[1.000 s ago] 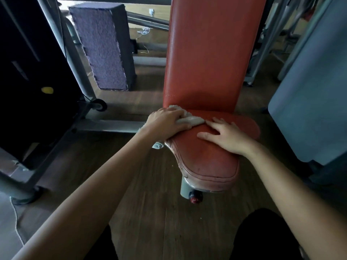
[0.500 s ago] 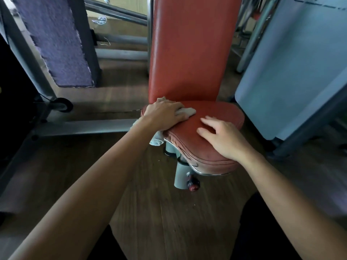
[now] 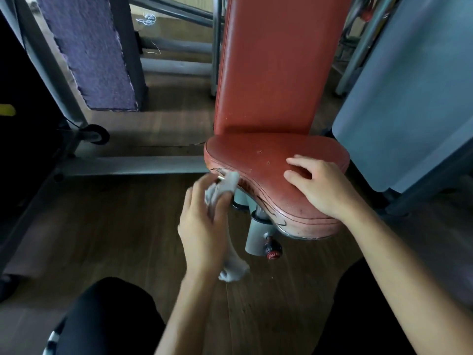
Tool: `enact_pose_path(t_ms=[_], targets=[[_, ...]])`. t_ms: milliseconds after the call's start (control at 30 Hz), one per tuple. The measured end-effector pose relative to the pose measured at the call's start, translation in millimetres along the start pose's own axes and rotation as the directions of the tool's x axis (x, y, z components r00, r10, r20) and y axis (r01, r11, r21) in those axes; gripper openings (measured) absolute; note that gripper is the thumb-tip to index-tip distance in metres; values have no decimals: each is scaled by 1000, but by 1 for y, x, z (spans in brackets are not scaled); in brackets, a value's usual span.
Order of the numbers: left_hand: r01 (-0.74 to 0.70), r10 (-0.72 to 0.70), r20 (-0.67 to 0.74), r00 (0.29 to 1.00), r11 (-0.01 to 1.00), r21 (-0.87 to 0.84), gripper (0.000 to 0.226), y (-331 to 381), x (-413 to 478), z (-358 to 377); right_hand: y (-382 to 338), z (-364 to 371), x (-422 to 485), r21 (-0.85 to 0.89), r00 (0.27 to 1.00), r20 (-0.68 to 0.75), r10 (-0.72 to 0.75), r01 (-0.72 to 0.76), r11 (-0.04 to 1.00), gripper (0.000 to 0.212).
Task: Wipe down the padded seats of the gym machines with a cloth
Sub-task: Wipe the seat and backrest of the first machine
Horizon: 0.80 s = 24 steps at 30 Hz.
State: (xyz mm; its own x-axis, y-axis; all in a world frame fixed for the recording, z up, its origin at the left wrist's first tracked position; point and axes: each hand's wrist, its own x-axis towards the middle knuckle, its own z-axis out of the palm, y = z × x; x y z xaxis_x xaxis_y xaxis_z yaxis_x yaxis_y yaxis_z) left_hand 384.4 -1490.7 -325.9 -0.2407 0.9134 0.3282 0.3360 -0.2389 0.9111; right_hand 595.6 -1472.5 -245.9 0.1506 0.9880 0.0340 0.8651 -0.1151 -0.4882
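A red padded seat (image 3: 261,160) with an upright red backrest (image 3: 276,62) stands in the middle of the view. My left hand (image 3: 204,221) grips a crumpled grey-white cloth (image 3: 225,185) just off the seat's left edge, with the cloth's top end touching the seat rim and its tail (image 3: 234,271) hanging below my wrist. My right hand (image 3: 317,185) rests on the seat's right front part with fingers spread and slightly bent. Small crumbs lie on the seat top.
Below the seat is a grey post with a red adjustment knob (image 3: 273,251). A purple carpeted block (image 3: 89,52) and grey machine frame bars (image 3: 128,166) stand to the left. A grey-blue panel (image 3: 409,98) is close on the right. The floor is dark wood.
My left hand drew the cloth from the seat's back left down off its left edge. The right hand stayed on the seat. The view moved closer and lower.
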Motion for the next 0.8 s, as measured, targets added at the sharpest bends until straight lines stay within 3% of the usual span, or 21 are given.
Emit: enact_pose_path(t_ms=[133,300,433,633,800], targets=[[114,-134,-121,984,980,-162,22,-1,-49,13,3,1,1,19,1000,-23,-11,12,1000,47],[57,-111,-178,978,958,-282,27,22,-75,31,5,2,2,13,998,-38,-45,46,999,46],[-50,-5,-209,978,966,-255,26,39,-102,58,5,2,1,18,997,-49,-54,55,998,44],[48,-132,-239,962,944,-327,19,27,-76,70,3,1,-1,18,998,-38,-52,53,998,45],[-20,-48,-220,974,955,-296,21,37,-105,70,2,-1,-2,0,999,-11,-41,41,999,46]])
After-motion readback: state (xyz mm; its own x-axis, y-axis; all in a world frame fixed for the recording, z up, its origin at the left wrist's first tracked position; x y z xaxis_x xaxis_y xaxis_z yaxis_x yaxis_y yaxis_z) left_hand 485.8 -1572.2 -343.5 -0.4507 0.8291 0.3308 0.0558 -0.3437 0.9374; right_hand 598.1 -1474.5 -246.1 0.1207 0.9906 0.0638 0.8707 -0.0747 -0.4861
